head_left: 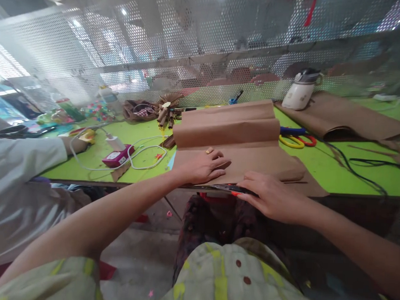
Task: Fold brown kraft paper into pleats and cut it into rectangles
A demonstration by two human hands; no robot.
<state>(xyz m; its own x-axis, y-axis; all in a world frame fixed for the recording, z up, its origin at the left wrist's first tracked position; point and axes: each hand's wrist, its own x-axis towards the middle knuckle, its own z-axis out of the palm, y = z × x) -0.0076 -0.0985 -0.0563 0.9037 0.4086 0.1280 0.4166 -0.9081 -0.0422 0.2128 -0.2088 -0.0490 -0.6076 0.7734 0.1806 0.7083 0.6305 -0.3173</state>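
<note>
A folded sheet of brown kraft paper (227,131) lies before me, creased across and reaching the table's front edge. My left hand (204,167) rests flat on its near part, fingers spread, a ring on one finger. At the edge my right hand (267,194) grips a pair of scissors (229,187) with dark blades and some orange on the handle. The blades point left along the paper's near edge, just below my left fingertips. Whether they are parted I cannot tell. More brown paper (312,182) sticks out to the right, beyond my right wrist.
On the right lie scissors with yellow and red handles (292,141), a black cable (359,173), more kraft paper (352,116) and a white bottle (300,90). Leftward are a purple power socket (117,156), a white cord (148,166) and another person's arm (32,157). A perforated screen (197,49) stands behind.
</note>
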